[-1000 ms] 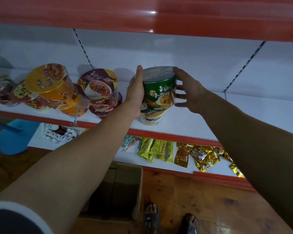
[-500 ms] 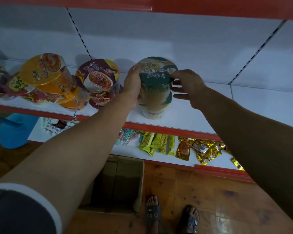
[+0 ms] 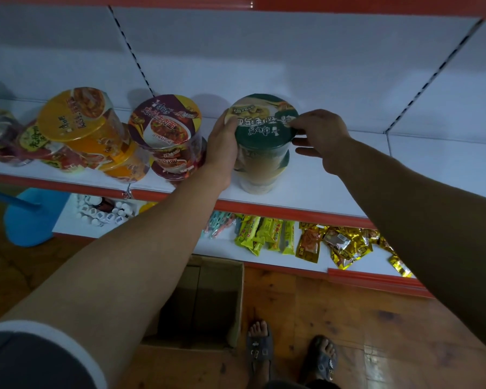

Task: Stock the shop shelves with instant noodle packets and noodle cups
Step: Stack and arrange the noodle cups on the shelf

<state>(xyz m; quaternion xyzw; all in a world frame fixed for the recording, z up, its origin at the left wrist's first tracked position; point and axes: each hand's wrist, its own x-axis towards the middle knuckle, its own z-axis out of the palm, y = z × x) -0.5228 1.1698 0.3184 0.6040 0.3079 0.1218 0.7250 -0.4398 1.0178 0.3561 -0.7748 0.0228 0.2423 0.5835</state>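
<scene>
White shelving with red edge strips fills the view, above a wooden floor [image 3: 348, 318]. On the upper shelf [image 3: 334, 186], near its front edge, a green noodle cup [image 3: 264, 127] stands upright, and it seems to sit stacked on a second cup [image 3: 260, 178] of the same kind. The left hand [image 3: 222, 147] grips its left side, palm flat against the wall and thumb on the lid's rim; the fingers are hidden behind the cup. The right hand [image 3: 320, 136] pinches the right edge of the lid with its upper fingertips, the lower fingers stretched out beside the cup wall.

Just left of the left hand are purple noodle cups [image 3: 166, 127], tilted and stacked, touching the wrist. Further left lie yellow noodle cups [image 3: 79, 116], also leaning, and more packs at the frame's edge, too blurred to tell apart.

On the lower shelf [image 3: 306, 265] lie yellow-green snack packets [image 3: 264, 234] and gold ones [image 3: 345, 245] – with small white-capped bottles [image 3: 101, 214] to the left. An open cardboard box [image 3: 208, 299] stands on the floor below the left forearm, and two sandalled feet [image 3: 260, 346] show beside it. A blue object [image 3: 31, 217] sits at the far left – what it is cannot be told.
</scene>
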